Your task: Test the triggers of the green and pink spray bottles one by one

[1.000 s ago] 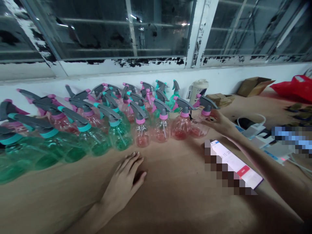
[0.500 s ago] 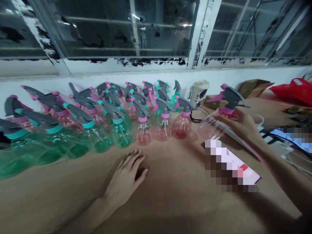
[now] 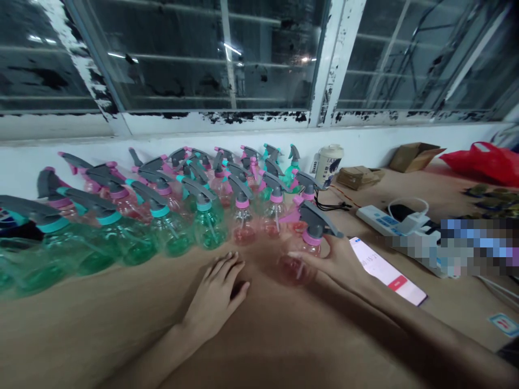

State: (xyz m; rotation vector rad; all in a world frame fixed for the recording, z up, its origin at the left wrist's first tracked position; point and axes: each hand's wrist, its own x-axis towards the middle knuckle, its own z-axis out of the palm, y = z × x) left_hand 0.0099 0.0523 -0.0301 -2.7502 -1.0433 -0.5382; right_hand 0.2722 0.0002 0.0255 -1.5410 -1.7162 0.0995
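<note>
My right hand is wrapped round a pink spray bottle with a grey trigger head and pink collar. The bottle is slightly tilted, in front of the right end of the bottle rows. Palm down on the table, my left hand rests with its fingers stretched out and nothing in it. Just beyond its fingertips stand a green spray bottle and a pink spray bottle. More green bottles, such as one with a turquoise collar, line the front row to the left.
Right of my right hand lies a lit phone, with a white power strip and cables behind it. A coffee cup, an open cardboard box and a red plastic bag stand along the wall below the window.
My right hand has carried the pink spray bottle leftward and nearer, from beyond the phone to before the rows. My left hand stays flat on the table.
</note>
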